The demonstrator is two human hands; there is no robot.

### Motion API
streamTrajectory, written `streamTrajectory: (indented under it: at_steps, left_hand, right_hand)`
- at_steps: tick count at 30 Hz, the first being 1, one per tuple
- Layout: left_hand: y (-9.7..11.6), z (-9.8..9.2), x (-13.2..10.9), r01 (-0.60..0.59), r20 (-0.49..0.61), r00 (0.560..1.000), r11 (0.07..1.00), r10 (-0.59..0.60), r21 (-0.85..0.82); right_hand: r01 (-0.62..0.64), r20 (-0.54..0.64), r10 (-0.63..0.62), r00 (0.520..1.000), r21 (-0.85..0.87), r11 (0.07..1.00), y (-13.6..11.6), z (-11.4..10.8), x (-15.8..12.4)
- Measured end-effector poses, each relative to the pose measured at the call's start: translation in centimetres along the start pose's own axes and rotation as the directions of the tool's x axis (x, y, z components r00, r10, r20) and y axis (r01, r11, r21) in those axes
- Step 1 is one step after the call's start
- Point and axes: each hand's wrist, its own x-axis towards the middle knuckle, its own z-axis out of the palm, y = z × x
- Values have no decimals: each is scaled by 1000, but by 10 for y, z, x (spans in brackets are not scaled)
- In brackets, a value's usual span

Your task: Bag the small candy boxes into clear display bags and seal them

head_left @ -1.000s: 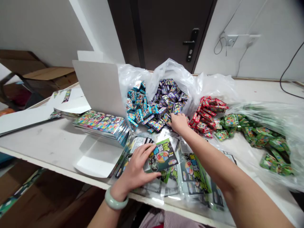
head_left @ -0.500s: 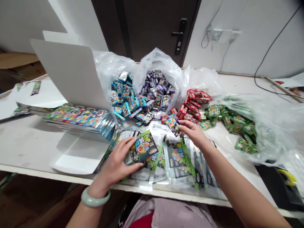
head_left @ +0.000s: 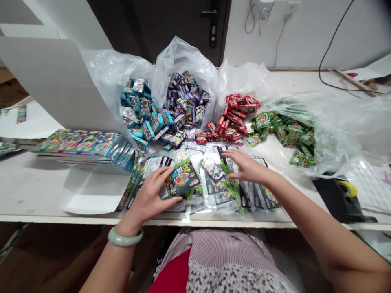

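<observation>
White card cut by left edge; left hand hides green pouch corner; its print unreadable.

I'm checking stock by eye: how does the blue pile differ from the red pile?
The blue pile holds blue packets, the red pile red ones. The blue pile looks larger and heaped higher; the red pile is lower and flatter. The blue pile lies left of the purple pile, the red pile right of it. Both spill from clear bags onto the table.
</observation>
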Motion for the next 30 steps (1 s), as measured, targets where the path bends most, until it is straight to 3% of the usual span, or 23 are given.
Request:
streamTrajectory:
  at_steps: [6, 8, 12, 14, 18, 22, 30]
  left_hand:
    - [3, 1, 1, -28, 60, 998, 999, 30, -32]
    - [1, 0, -2, -21, 66, 998, 999, 23, -33]
    - [-3, 0, -6, -12, 41, 999, 1000, 13, -28]
    - [-2, 2, -4, -23, 28, 999, 999, 23, -31]
    - [2, 6, 3, -56, 13, 998, 997, 56, -53]
    - [8, 6, 7, -92, 61, 993, 994, 96, -65]
    - [14, 8, 11, -108, 115, 985, 982, 126, -152]
  right_hand:
    - [144, 252, -128, 959, -47, 989, -8, 18, 38]
    - [168, 242, -159, 957, -15, 986, -12, 15, 41]
    - [174, 44, -182, 982, 133, 976, -16, -5, 25]
    - [207, 11, -212, 977, 174, 963, -23, -17, 13]
    - [297, 77, -306, 949, 113, 948, -43, -33, 1]
    - [328, 140, -322, 936, -27, 944, -57, -34, 4]
    - [329, 205, -295, 933, -154, 932, -58, -40, 13]
